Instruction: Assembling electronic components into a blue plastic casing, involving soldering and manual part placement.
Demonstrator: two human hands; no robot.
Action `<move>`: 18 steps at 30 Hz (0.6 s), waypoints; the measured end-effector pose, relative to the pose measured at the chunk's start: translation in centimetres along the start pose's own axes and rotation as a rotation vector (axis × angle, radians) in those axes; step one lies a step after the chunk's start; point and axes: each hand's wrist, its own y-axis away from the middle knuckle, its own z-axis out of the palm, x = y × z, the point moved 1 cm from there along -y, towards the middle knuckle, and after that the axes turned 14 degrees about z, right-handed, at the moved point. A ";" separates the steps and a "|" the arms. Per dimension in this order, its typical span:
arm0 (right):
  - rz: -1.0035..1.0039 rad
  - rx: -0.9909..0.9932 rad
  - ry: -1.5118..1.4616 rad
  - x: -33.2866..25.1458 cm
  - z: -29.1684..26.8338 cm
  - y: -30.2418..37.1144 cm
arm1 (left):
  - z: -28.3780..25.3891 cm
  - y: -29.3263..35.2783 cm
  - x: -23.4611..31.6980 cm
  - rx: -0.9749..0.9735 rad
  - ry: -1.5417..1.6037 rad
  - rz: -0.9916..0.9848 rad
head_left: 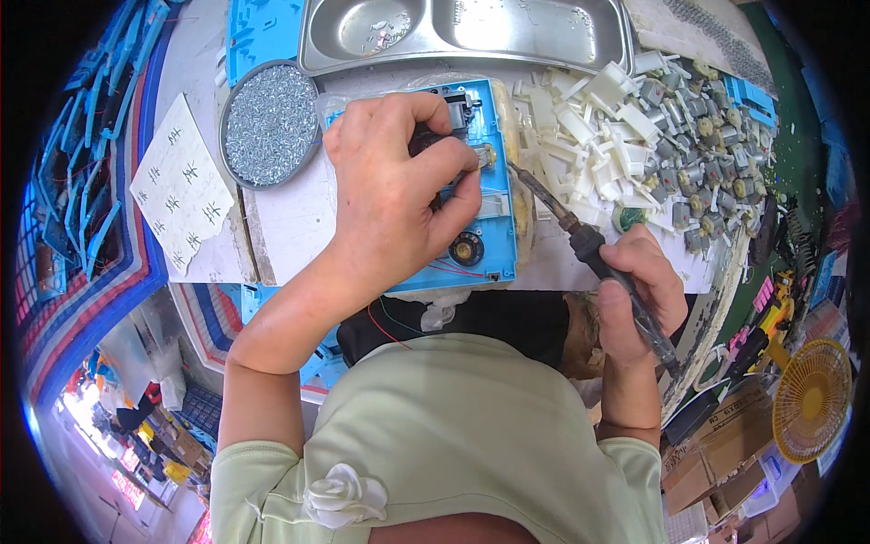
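Head view: a round dish [269, 124] of metal bits sits left; your left hand [394, 172], fingers bunched close (I cannot tell if they grip anything), covers part of the blue casing [497, 104] on the tabletop [304, 222]; then the soldering iron [587, 245], tip by the casing's edge, wrapped in your right hand's [651, 288] fingers.

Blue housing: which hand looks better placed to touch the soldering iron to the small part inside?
Probably the right hand: it holds the soldering iron, tip near the blue housing's right edge. The left hand seems occupied, its fingers by the small part.
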 end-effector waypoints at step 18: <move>-0.029 -0.008 0.069 -0.6 -0.9 -0.4 | -0.6 0.0 0.5 -0.050 -0.024 -0.015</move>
